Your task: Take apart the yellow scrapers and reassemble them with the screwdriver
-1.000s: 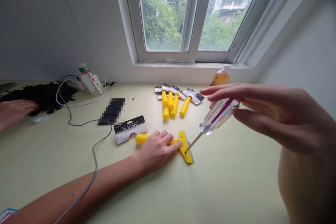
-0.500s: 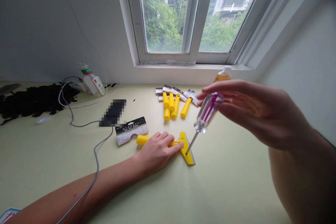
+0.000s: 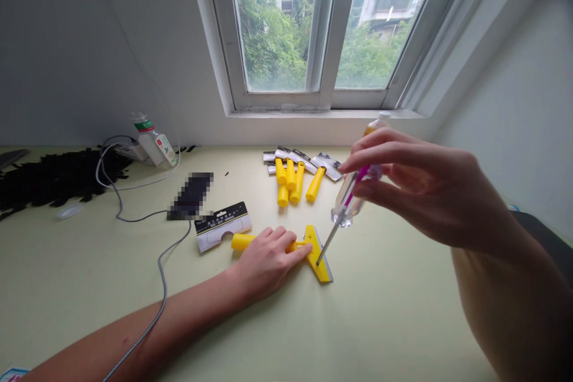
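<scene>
Flat on the table, a yellow scraper (image 3: 317,253) has its handle to the left and its blade edge to the right. My left hand (image 3: 271,256) is closed over the handle, index finger stretched to the scraper's head. A screwdriver (image 3: 342,213) with a clear and purple handle leans to the upper right, its tip on a screw spot in the head. My right hand (image 3: 416,188) grips the top of that handle between thumb and fingers. Just left of the scraper lies a black and white packaging card (image 3: 222,228).
Several yellow handles (image 3: 295,182) lie with more cards (image 3: 328,165) towards the window. A bottle (image 3: 378,122) stands behind my right hand. To the left are a pixelated dark object (image 3: 191,196), a grey cable (image 3: 163,280) crossing my forearm, black strips (image 3: 58,179) and a plastic bottle (image 3: 143,125).
My right hand's fingers have closed and shifted round the screwdriver handle, from a looser hold with fingers stretched out. The screwdriver tip and my left hand stay in place.
</scene>
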Demonstrator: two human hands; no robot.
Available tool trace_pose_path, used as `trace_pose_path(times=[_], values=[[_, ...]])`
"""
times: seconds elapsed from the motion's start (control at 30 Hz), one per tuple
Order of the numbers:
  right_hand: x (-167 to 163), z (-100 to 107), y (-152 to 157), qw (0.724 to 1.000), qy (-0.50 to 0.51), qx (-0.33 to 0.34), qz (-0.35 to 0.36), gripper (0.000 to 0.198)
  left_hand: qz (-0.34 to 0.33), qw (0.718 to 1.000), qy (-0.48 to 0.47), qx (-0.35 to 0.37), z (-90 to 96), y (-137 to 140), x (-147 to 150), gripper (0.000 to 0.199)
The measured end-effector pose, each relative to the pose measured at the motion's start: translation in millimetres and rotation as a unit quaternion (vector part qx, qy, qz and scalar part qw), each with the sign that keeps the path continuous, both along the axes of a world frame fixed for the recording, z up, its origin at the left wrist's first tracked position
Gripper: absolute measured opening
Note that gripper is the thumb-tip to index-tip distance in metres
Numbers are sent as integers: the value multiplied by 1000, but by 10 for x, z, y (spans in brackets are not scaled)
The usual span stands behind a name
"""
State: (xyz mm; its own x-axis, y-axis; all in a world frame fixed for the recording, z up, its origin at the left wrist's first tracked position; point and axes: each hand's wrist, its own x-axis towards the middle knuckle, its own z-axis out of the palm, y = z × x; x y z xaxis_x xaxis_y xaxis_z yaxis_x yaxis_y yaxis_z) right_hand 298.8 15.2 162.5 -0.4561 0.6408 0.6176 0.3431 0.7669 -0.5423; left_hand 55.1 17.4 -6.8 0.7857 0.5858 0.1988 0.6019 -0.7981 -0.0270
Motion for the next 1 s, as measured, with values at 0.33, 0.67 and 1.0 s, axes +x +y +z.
trace_pose_path(times=[0.33, 0.67, 1.0], values=[[-87, -60, 26, 998, 57, -14, 29, 31, 8, 1000, -1, 1, -23, -3, 8, 38], [-136, -58, -17, 993, 70, -41, 86, 32, 29, 999, 0, -16, -4, -7, 9, 44], [-163, -99, -28, 996, 48, 10, 78, 37, 37, 999, 3, -13, -7, -15, 15, 43]])
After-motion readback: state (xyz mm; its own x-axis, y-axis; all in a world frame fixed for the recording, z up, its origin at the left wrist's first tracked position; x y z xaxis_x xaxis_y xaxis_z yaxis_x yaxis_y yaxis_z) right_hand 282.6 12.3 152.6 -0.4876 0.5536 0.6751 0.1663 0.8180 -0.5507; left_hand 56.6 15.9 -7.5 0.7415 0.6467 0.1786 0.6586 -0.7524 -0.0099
